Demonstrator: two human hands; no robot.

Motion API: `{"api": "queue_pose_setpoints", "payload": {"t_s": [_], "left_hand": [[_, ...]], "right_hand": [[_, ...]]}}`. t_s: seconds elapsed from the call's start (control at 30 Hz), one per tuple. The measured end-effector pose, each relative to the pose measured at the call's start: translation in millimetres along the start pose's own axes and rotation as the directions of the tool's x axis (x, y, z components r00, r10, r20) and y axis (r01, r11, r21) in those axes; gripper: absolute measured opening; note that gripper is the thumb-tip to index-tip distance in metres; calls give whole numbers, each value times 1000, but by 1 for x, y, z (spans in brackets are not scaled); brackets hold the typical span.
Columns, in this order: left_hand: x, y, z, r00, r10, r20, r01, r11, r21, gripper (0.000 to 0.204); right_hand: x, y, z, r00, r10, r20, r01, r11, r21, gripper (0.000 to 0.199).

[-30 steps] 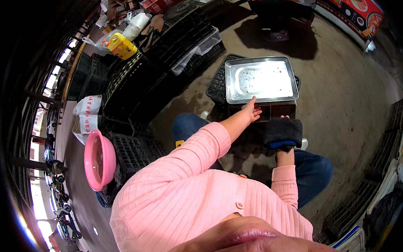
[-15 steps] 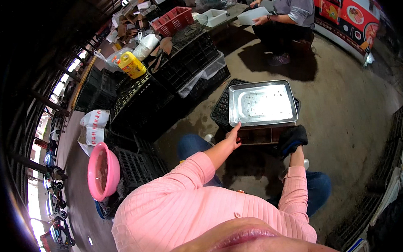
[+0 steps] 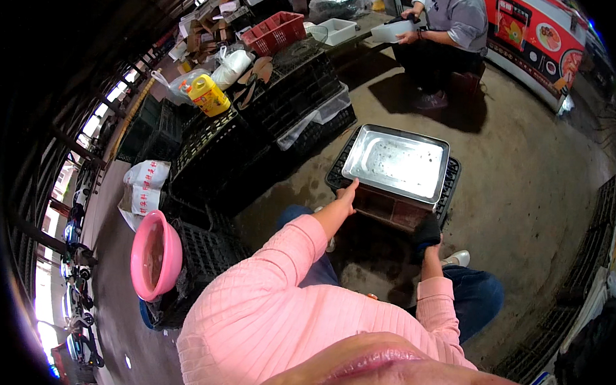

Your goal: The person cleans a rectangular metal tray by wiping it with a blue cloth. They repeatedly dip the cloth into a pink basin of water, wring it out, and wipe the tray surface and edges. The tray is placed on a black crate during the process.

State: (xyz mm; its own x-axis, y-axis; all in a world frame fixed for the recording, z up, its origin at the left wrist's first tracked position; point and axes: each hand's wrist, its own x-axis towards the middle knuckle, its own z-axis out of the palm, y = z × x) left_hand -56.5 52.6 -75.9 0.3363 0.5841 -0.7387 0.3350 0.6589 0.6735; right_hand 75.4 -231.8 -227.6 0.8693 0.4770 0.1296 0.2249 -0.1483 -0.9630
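Note:
A shallow rectangular metal tray (image 3: 398,163) rests on a brown wooden box (image 3: 385,207) in front of me, with only dark specks and wet gleam on its bottom. My left hand (image 3: 346,197) grips its near left corner, thumb against the rim and the other fingers curled lower down. At the near right corner is my right hand (image 3: 427,236), covered by a black glove. That hand's fingers are lost in the dark material, so their grip cannot be made out. Under the box spreads a black plastic crate (image 3: 451,178).
Stacked black crates (image 3: 218,152) stand to the left, carrying a yellow jug (image 3: 209,97) and a red basket (image 3: 276,32). A pink basin (image 3: 173,256) sits at my left. Across from me, a seated person (image 3: 453,24) holds a white container (image 3: 388,32). More black crates (image 3: 569,297) line the right.
The tray and wooden box have turned clockwise, and the tray's near right corner has come closer to me. My right hand has moved down and left; my left hand has shifted slightly left.

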Motion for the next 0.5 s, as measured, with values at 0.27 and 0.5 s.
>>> {"api": "queue_pose_setpoints", "payload": {"t_s": [0.27, 0.5], "left_hand": [[51, -5, -7, 997, -1, -78, 8, 997, 83, 76], [43, 0, 17, 963, 157, -221, -118, 977, 179, 80]], "right_hand": [[-41, -61, 10, 909, 389, 149, -225, 157, 962, 28], [-52, -70, 18, 914, 398, -76, -224, 652, 724, 27]]}}
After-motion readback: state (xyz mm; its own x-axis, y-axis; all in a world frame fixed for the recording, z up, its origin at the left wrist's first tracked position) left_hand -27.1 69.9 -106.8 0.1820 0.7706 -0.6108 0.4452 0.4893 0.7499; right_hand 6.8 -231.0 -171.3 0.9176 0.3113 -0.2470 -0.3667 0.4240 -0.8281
